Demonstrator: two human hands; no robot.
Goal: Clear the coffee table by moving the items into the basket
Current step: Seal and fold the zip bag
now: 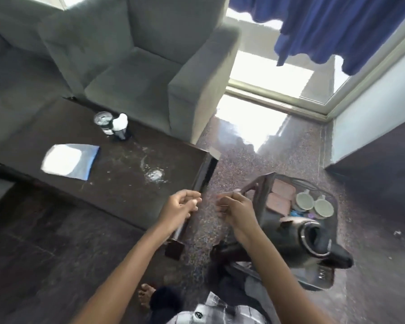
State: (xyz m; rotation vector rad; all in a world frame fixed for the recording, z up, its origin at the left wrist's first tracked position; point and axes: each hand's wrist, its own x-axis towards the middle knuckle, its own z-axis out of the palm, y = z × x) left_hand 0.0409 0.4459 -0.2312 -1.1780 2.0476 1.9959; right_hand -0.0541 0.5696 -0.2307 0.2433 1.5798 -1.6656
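The dark coffee table [117,183] fills the left middle. On it lie a blue-and-white sheet [70,161], a glass jar [103,122] and a dark bottle with a white cap [120,127] at the far edge. The wire basket [262,183] stands on the floor to the right of the table and holds two pale cups [313,204], brown flat items [281,195] and a dark kettle [313,239]. My left hand [179,209] hovers over the table's near right corner, fingers loosely curled and empty. My right hand [235,210] is beside the basket's left rim, pinching a thin pale item [229,194], which is blurred.
A grey armchair [150,66] stands behind the table and a grey sofa [7,66] to the left. A wet spill [153,175] marks the tabletop. Blue curtains [337,26] hang over a bright glass door at the back right. My foot [146,298] rests on the speckled floor.
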